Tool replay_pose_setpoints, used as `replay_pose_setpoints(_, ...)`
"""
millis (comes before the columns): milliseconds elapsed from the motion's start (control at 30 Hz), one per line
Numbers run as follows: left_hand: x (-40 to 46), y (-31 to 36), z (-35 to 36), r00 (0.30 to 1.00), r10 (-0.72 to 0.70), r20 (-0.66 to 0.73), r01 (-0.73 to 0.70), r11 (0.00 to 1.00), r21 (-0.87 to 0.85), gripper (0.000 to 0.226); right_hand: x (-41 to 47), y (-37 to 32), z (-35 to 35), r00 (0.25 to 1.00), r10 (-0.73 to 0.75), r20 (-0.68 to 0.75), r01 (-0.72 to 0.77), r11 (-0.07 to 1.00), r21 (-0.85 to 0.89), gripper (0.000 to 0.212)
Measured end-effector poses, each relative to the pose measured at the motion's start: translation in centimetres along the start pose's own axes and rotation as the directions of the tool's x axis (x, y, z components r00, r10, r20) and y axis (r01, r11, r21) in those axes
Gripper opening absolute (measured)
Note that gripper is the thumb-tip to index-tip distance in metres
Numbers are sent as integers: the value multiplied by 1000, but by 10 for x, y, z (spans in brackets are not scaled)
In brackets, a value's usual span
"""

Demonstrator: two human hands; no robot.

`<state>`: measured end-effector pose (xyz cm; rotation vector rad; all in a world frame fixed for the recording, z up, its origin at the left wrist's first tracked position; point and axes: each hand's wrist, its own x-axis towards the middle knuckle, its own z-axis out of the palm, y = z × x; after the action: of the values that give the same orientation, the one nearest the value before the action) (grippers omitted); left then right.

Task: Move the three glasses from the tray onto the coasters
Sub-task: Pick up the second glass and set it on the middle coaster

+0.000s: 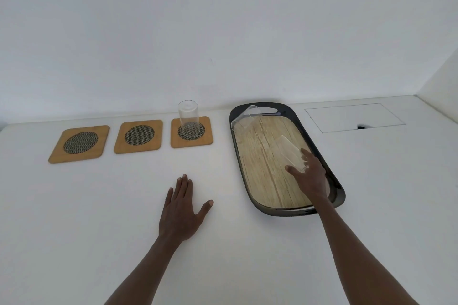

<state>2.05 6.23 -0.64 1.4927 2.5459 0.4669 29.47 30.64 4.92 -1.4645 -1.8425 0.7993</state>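
Remaining on tray: two glasses (three coasters)

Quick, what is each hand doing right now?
Left hand: open, flat on the table, holding nothing.
Right hand: fingers closed around a glass over the tray.

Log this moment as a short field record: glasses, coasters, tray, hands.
glass on coaster: one, upside down on the right coaster
free coasters: middle and left
glasses on tray: two, one at the far end, one near the right edge
tray: dark rim, wood-look floor
right hand: closing on the near glass
left hand: flat on the table, empty
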Motion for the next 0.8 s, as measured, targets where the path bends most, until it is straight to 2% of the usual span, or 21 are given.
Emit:
replay_pose_setpoints(300, -1, 1, -2, 1000, 3, 1, -3, 1000, 4, 106, -15, -47, 12, 994, 45, -100, -12, 950, 311, 73)
replay_pose_setpoints(800, 0, 0, -2, 1000, -4, 15, 4, 1000, 6, 108, -21, -78, 13, 991, 21, -135, 43, 890, 454, 65)
